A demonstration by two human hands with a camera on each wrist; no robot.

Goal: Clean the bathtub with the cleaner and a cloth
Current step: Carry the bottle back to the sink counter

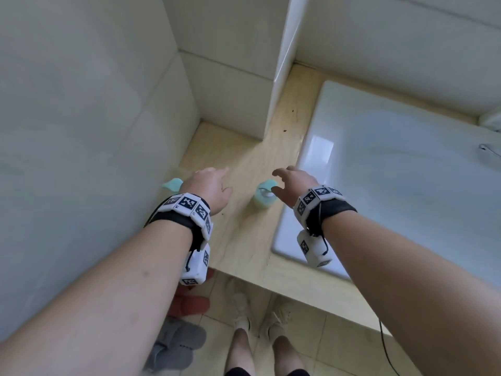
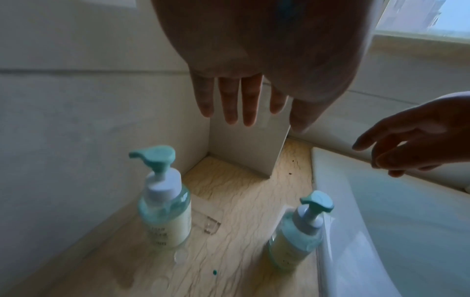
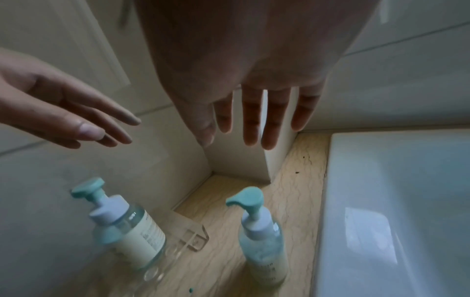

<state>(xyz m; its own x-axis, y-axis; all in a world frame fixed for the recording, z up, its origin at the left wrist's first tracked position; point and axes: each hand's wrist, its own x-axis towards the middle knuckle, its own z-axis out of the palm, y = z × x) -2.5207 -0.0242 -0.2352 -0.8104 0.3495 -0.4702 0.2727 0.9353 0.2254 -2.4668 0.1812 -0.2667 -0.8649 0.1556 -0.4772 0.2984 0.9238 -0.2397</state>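
Both hands out over the ledge beside the bathtub (image 1: pixel 393 164), palms down, nothing held. Left hand (image 1: pixel 210 185) has fingers straight and lightly spread; right hand (image 1: pixel 292 185) is relaxed, fingers a little parted and drooping.

Two pump bottles stand upright on the ledge (image 1: pixel 244 240), long axes vertical. No cloth in any view.

- Near bottle (image 1: pixel 264 196): by the tub rim, directly under the right hand's thumb side. In the head view it sits between the two hands, at about 9 o'clock of the right palm and near it. Its spout points toward 9 o'clock, away from the tub, in the right wrist view.
- Far bottle (image 1: pixel 172 183): close to the wall, at 9 o'clock of the left hand, mostly hidden behind that wrist. Spout also toward the wall.

Labels are too blurred to read, so which bottle is the cleaner I cannot tell.

Judgement: the right hand is the nearer to the tub-side bottle and hangs above it, not touching. A short drop and a wrap round the upright body looks like the next move; the pump head is the part standing in the way from above.

A clear plastic piece (image 3: pixel 189 240) lies flat on the ledge between the bottles.
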